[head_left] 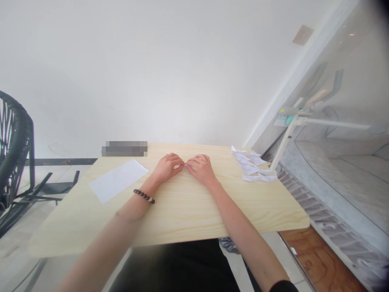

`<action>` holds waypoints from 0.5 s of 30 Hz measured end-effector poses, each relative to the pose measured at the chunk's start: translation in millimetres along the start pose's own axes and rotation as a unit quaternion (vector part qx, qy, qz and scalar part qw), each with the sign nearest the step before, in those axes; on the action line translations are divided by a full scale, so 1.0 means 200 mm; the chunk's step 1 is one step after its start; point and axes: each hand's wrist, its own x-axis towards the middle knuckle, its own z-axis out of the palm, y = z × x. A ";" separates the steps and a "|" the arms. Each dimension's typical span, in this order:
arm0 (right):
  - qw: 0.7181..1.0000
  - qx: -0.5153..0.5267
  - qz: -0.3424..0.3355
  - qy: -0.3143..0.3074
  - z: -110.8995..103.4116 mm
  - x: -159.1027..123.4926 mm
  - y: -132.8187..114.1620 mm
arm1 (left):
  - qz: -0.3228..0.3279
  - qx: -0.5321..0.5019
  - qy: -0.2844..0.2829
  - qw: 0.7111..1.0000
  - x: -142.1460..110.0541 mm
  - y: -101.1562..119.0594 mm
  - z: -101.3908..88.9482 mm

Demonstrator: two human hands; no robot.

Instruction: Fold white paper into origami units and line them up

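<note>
Small piece: thin and pale, pinched between your two hands' fingertips, above the table's middle toward its far edge; its shape is mostly hidden.
Left hand: your left hand [167, 167] has thumb and fingers closed on the small piece's [186, 164] left end.
Right hand: your right hand [201, 167] pinches its right end, fingers curled.
White sheet: the flat sheet [119, 181] lies on the table's left part.
Folded papers: the folded papers [251, 164] sit grouped near the table's right edge.
Table: wood grain on the table [185, 215] shows between your forearms.
</note>
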 end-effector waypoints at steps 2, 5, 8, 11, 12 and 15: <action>1.000 -0.011 -0.007 0.009 0.00 0.00 -0.01 | 0.008 0.003 -0.002 1.000 0.01 0.01 0.00; 1.000 -0.015 -0.014 0.008 0.00 0.01 0.00 | 0.016 0.011 -0.003 1.000 0.01 0.02 -0.01; 1.000 -0.011 -0.010 0.006 0.00 0.00 0.00 | 0.022 0.025 -0.002 0.999 0.02 0.02 -0.01; 1.000 -0.004 -0.009 0.002 -0.01 0.01 0.01 | 0.031 0.035 0.004 0.999 0.01 0.03 -0.02; 1.000 -0.002 -0.010 0.001 -0.01 0.01 0.00 | 0.033 0.038 0.007 0.999 0.01 0.03 -0.02; 1.000 0.003 -0.012 -0.002 -0.01 0.01 0.00 | 0.036 0.046 0.014 0.998 0.01 0.03 -0.02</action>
